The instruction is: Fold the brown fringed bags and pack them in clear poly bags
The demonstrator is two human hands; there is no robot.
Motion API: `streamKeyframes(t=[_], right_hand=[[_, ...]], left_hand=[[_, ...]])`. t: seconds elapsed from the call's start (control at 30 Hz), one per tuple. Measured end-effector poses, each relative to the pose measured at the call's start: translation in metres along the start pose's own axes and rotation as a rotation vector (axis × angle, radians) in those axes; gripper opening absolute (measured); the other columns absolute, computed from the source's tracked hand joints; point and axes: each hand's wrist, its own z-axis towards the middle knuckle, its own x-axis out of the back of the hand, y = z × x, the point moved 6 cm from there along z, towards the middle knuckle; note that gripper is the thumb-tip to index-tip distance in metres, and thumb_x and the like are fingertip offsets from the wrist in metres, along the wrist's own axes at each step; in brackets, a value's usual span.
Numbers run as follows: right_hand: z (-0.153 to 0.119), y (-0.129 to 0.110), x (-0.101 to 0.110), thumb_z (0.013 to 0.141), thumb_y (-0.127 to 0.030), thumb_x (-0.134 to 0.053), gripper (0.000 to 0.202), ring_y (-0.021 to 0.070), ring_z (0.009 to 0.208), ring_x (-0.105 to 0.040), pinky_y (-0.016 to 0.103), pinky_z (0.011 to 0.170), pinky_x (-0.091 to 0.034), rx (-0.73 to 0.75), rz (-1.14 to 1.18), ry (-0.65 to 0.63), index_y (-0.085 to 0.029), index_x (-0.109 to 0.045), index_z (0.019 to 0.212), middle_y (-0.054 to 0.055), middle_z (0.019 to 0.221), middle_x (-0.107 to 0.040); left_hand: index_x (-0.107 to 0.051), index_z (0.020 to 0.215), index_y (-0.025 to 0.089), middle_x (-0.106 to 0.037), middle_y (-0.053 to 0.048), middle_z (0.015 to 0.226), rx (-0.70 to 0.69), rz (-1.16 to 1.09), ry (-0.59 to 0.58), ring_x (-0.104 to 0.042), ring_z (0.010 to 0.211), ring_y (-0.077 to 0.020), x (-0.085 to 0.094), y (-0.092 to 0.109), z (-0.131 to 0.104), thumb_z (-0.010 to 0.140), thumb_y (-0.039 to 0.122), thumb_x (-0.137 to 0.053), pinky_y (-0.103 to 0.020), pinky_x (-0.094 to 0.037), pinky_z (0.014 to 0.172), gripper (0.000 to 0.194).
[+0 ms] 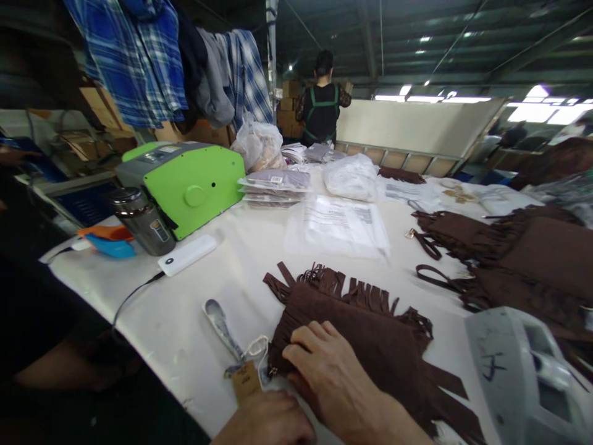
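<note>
A dark brown fringed bag lies flat on the white table in front of me. My right hand rests on its left part, fingers curled together against the fabric and the edge. Just to the left, at the bottom edge, my left hand is closed beside the bag's corner; what its fingers hold is hidden. A tan paper tag on a white string shows directly above that hand. Near the tag lies a grey strap-like piece, extending up and left from the bag's corner.
More brown fringed bags lie at the right, behind a grey tape-dispenser-like device. Plastic sheets are mid-table. A green machine, a dark bottle and a white power bank stand left. A person is beyond.
</note>
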Motion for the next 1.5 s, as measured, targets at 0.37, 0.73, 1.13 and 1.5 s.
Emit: streamKeyframes(t=[0.37, 0.73, 1.13, 1.5], right_hand=[[0.009, 0.052, 0.043, 0.091, -0.021, -0.052, 0.021, 0.0171, 0.088, -0.058, 0.031, 0.083, -0.037, -0.212, 0.042, 0.028, -0.024, -0.066, 0.077, 0.000, 0.087, -0.066], [0.173, 0.083, 0.002, 0.053, -0.040, -0.086, 0.081, 0.0313, 0.106, -0.058, 0.036, 0.081, -0.047, -0.104, 0.157, -0.110, -0.019, -0.059, 0.126, 0.015, 0.120, -0.061], [0.175, 0.082, -0.006, 0.068, -0.016, -0.075, 0.014, 0.0156, 0.075, -0.062, 0.023, 0.067, -0.042, 0.058, 0.274, -0.131, -0.018, -0.072, 0.082, 0.001, 0.079, -0.069], [0.025, 0.077, 0.010, 0.077, -0.001, -0.053, 0.023, 0.0156, 0.089, -0.055, 0.027, 0.080, -0.040, 0.078, 0.215, 0.097, -0.021, -0.062, 0.085, 0.001, 0.093, -0.061]], left_hand=[[-0.059, 0.119, 0.020, -0.061, -0.013, 0.127, 0.696, -0.893, 0.746, -0.057, 0.118, -0.0259, 0.094, -0.082, -0.006, 0.084, 0.029, -0.065, -0.034, -0.049, 0.094, 0.036], [-0.059, 0.107, 0.013, -0.056, -0.017, 0.133, 0.831, -1.574, 1.209, -0.048, 0.131, -0.0301, 0.088, -0.130, 0.021, 0.087, 0.010, -0.058, -0.046, -0.042, 0.107, 0.020], [-0.062, 0.103, 0.012, -0.066, -0.017, 0.116, 0.785, -1.571, 1.156, -0.065, 0.107, -0.0230, 0.102, -0.134, 0.046, 0.092, 0.014, -0.050, -0.038, -0.052, 0.094, 0.016], [-0.059, 0.128, 0.022, -0.053, -0.009, 0.141, 0.584, -0.632, 0.563, -0.041, 0.135, -0.0273, 0.082, -0.091, 0.045, 0.088, 0.051, -0.055, -0.045, -0.020, 0.119, 0.050]])
